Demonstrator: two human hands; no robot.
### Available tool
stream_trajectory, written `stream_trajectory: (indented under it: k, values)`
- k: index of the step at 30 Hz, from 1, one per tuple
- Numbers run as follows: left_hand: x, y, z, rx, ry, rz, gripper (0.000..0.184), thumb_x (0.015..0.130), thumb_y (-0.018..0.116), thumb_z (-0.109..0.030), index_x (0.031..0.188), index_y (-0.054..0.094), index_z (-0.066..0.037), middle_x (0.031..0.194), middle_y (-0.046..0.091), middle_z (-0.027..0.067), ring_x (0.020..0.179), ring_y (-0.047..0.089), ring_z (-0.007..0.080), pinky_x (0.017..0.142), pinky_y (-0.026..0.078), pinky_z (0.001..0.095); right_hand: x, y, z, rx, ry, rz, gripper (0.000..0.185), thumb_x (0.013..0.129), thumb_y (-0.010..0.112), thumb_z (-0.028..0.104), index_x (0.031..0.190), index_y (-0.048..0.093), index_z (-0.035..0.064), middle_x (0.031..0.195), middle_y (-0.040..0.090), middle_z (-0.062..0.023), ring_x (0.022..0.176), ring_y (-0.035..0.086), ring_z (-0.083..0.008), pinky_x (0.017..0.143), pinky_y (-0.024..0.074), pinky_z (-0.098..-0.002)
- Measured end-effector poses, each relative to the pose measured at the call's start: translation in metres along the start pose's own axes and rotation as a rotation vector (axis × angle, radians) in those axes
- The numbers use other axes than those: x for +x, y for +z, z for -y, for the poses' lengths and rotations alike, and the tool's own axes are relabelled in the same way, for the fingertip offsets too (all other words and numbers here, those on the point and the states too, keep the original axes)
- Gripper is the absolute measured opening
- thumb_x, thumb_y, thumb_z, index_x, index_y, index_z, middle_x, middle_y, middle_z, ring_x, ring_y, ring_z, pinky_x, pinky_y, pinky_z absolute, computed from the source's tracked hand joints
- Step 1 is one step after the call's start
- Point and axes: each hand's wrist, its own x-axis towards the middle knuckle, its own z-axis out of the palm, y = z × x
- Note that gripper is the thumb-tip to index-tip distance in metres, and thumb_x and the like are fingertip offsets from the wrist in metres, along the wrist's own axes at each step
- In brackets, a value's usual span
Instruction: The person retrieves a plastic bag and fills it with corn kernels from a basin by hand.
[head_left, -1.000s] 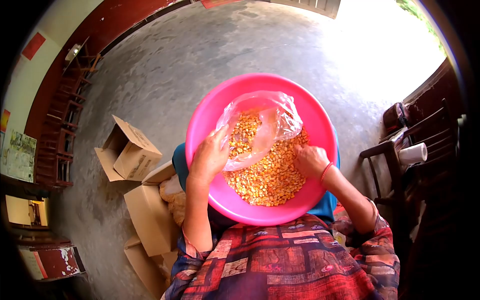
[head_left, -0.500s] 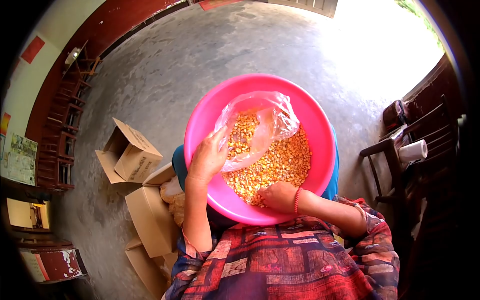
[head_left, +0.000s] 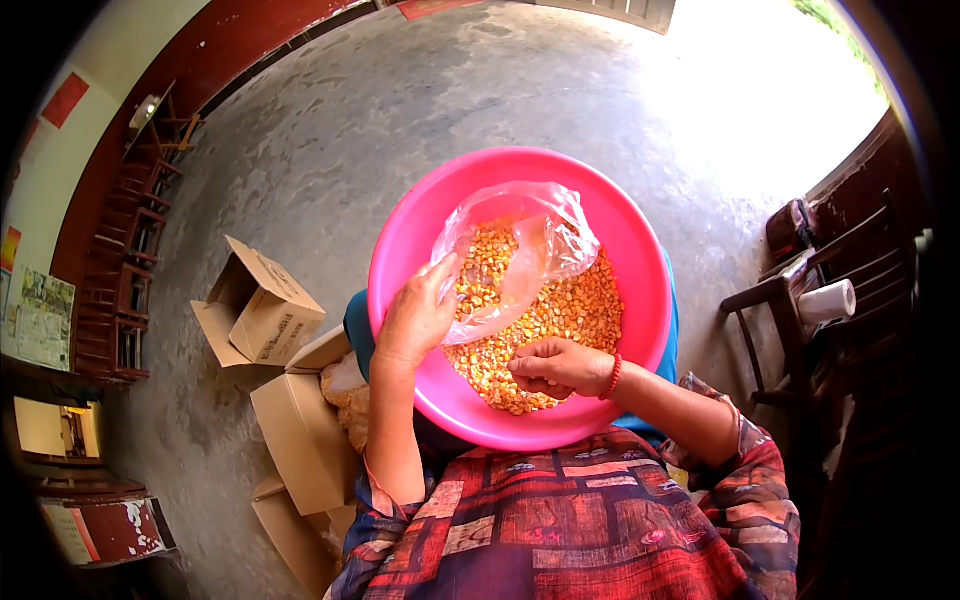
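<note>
A pink plastic basin [head_left: 648, 300] rests on my lap with loose yellow-orange corn kernels [head_left: 590, 318] in its bottom. Inside it, toward the back left, a clear plastic bag [head_left: 550, 255] lies open with more kernels in it. My left hand [head_left: 416, 315] grips the bag's left edge between thumb and fingers, over the basin's left rim. Above the loose kernels, near the front of the basin, is my right hand [head_left: 560, 367], palm down with its fingers curled closed; what they hold, if anything, is hidden. A red bead bracelet [head_left: 612, 377] circles the right wrist.
To the left on the concrete floor [head_left: 330, 140] are an open cardboard box [head_left: 265, 310] and another box [head_left: 300, 435] beside a filled bag [head_left: 350, 400]. A wooden chair [head_left: 775, 300] with a white paper roll [head_left: 827, 302] stands at right. Stacked chairs [head_left: 125, 270] line the left wall.
My right hand has risen out of the kernels and moved slightly up and away from my body, fingers still curled. My left hand and the bag have stayed nearly in place.
</note>
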Motion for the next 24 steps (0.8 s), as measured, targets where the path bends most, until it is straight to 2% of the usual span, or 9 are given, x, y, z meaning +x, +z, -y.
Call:
stream_trajectory:
  k: [3, 7, 10, 12, 13, 16, 20, 23, 24]
  values:
    - [0.0, 0.0, 0.001, 0.002, 0.003, -0.002, 0.042, 0.08, 0.054, -0.008, 0.121, 0.051, 0.0, 0.115, 0.055, 0.0237, 0.106, 0.053, 0.0381, 0.091, 0.042, 0.0414, -0.002, 0.014, 0.017, 0.029, -0.043, -0.042, 0.027, 0.095, 0.045, 0.029, 0.076, 0.051, 0.0116, 0.053, 0.038, 0.0065, 0.04, 0.03, -0.0029, 0.035, 0.0209, -0.0204]
    - [0.0, 0.002, 0.003, 0.005, 0.017, -0.015, 0.042, 0.08, 0.054, -0.008, 0.121, 0.05, 0.0, 0.113, 0.056, 0.0229, 0.105, 0.053, 0.0378, 0.09, 0.043, 0.0412, 0.011, 0.025, 0.051, 0.243, -0.365, -0.122, 0.025, 0.095, 0.045, 0.029, 0.081, 0.053, 0.0085, 0.054, 0.033, 0.0064, 0.042, 0.028, -0.0033, 0.037, 0.0184, -0.0195]
    - [0.001, 0.003, 0.001, 0.013, 0.009, -0.028, 0.042, 0.078, 0.054, -0.006, 0.12, 0.052, -0.002, 0.109, 0.058, 0.0221, 0.103, 0.054, 0.0375, 0.088, 0.044, 0.0411, 0.034, 0.02, 0.069, 0.29, -0.522, -0.173, 0.022, 0.095, 0.045, 0.024, 0.082, 0.053, 0.0081, 0.059, 0.039, 0.0041, 0.046, 0.034, -0.0046, 0.041, 0.025, -0.0193]
    - [0.0, 0.0, -0.005, 0.008, -0.006, -0.02, 0.041, 0.078, 0.054, -0.004, 0.119, 0.052, -0.003, 0.108, 0.058, 0.0219, 0.103, 0.054, 0.0375, 0.087, 0.045, 0.0411, 0.056, 0.014, 0.073, 0.395, -0.632, -0.277, 0.02, 0.094, 0.044, 0.021, 0.086, 0.055, 0.006, 0.069, 0.048, -0.0001, 0.06, 0.045, -0.0074, 0.053, 0.0378, -0.0208]
    - [0.0, -0.001, -0.008, -0.001, -0.022, -0.009, 0.041, 0.077, 0.054, -0.002, 0.118, 0.053, -0.003, 0.106, 0.059, 0.0217, 0.102, 0.055, 0.0374, 0.086, 0.045, 0.0412, 0.065, 0.009, 0.071, 0.394, -0.633, -0.275, 0.02, 0.094, 0.044, 0.021, 0.086, 0.055, 0.006, 0.069, 0.048, -0.0001, 0.06, 0.045, -0.0074, 0.053, 0.0378, -0.0208]
    - [0.001, 0.0, -0.005, -0.068, -0.024, -0.006, 0.041, 0.075, 0.054, 0.001, 0.116, 0.053, -0.004, 0.105, 0.059, 0.0217, 0.101, 0.055, 0.0377, 0.085, 0.045, 0.0415, 0.09, -0.006, 0.059, 0.232, -0.781, -0.238, 0.021, 0.094, 0.042, 0.018, 0.089, 0.056, 0.0018, 0.088, 0.058, -0.0053, 0.088, 0.054, -0.0138, 0.082, 0.0425, -0.0279]
    - [0.001, -0.005, -0.008, -0.034, -0.081, 0.045, 0.043, 0.077, 0.056, -0.002, 0.12, 0.052, -0.002, 0.113, 0.058, 0.0208, 0.109, 0.054, 0.0345, 0.091, 0.043, 0.0369, 0.074, 0.001, 0.06, -0.004, -0.824, -0.342, 0.023, 0.095, 0.044, 0.019, 0.086, 0.056, 0.0018, 0.087, 0.058, -0.0023, 0.088, 0.053, -0.0112, 0.083, 0.0424, -0.0269]
    - [0.0, -0.002, -0.006, -0.063, -0.07, 0.052, 0.043, 0.077, 0.056, -0.005, 0.12, 0.052, 0.0, 0.114, 0.057, 0.0215, 0.109, 0.054, 0.0343, 0.092, 0.042, 0.0371, 0.038, 0.008, 0.067, -0.163, -0.762, -0.28, 0.024, 0.095, 0.045, 0.02, 0.084, 0.056, 0.0014, 0.086, 0.058, -0.0007, 0.087, 0.052, -0.0091, 0.081, 0.0419, -0.0256]
    - [0.0, 0.0, -0.002, -0.026, -0.025, 0.015, 0.043, 0.077, 0.055, -0.004, 0.12, 0.052, -0.001, 0.113, 0.057, 0.022, 0.107, 0.054, 0.0357, 0.09, 0.043, 0.0392, 0.025, 0.009, 0.068, -0.231, -0.701, -0.228, 0.025, 0.095, 0.044, 0.019, 0.083, 0.057, 0.0021, 0.08, 0.056, 0.0008, 0.079, 0.052, -0.0076, 0.074, 0.0438, -0.0257]
